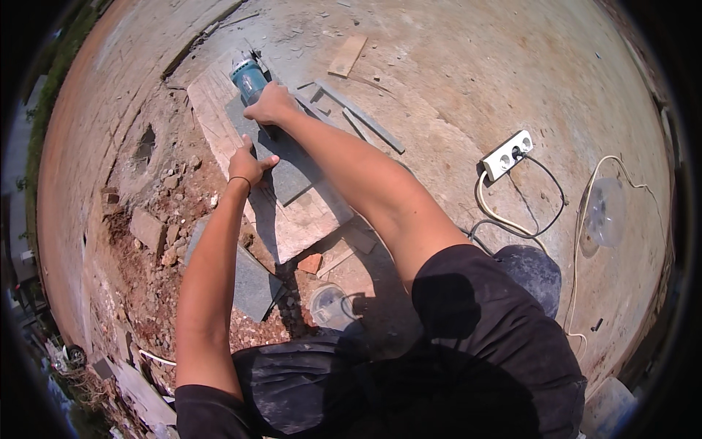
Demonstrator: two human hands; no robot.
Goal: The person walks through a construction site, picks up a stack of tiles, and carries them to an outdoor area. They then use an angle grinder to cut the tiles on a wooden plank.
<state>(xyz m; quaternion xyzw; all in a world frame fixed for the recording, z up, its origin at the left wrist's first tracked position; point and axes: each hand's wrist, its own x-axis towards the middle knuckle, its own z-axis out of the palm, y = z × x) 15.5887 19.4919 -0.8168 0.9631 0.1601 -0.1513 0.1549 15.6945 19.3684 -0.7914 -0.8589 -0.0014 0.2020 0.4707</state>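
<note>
In the upper left, the right hand clamps the grinder; the left hand, thumb apart, touches the tile. Strips look cut; this cut's progress is unclear.

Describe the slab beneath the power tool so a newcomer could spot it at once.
Left of the white power strip lies a broad pale panel. On it rests a flat grey slab, with the teal power tool at its far end. Lying on that panel sets it apart from the grey piece lower in the picture, amid reddish rubble.
</note>
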